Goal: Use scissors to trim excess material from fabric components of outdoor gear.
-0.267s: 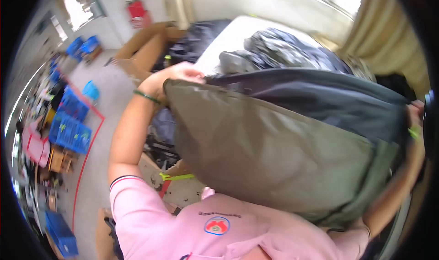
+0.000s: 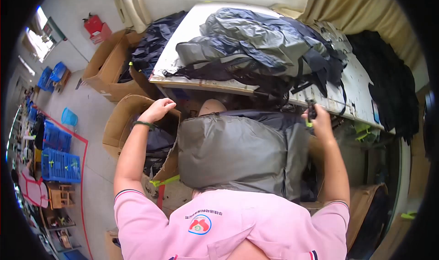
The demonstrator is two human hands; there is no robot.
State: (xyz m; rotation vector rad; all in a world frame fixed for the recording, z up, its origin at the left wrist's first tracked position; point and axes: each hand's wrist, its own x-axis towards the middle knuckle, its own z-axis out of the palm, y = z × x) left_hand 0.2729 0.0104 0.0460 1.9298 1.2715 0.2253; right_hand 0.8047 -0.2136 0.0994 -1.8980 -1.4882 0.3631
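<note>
A large grey-green fabric piece [image 2: 231, 150], shaped like a bag, lies spread over my lap, with a darker layer showing along its far and right sides. Just beyond its far left corner my left hand [image 2: 160, 110] is raised, apart from the cloth, fingers bent together with nothing visible in them. To the right, above the fabric's far right part, my right hand [image 2: 320, 122] grips a small black tool [image 2: 312, 109] with a yellow-green strip hanging from it. The tool's exact kind is too small to tell.
Ahead stands a white table [image 2: 187, 24] heaped with grey and black fabric pieces [image 2: 256, 36] and straps. An open cardboard box [image 2: 120, 123] holding dark cloth sits by my left arm; another box [image 2: 103, 68] stands behind it. Black cloth [image 2: 384, 77] hangs over the table's right end. Blue crates [image 2: 61, 164] are far left.
Both hands have let go of the stretched fabric, which has come down onto my lap. My right hand has moved inward and now shows the black tool. The view has turned rightward.
</note>
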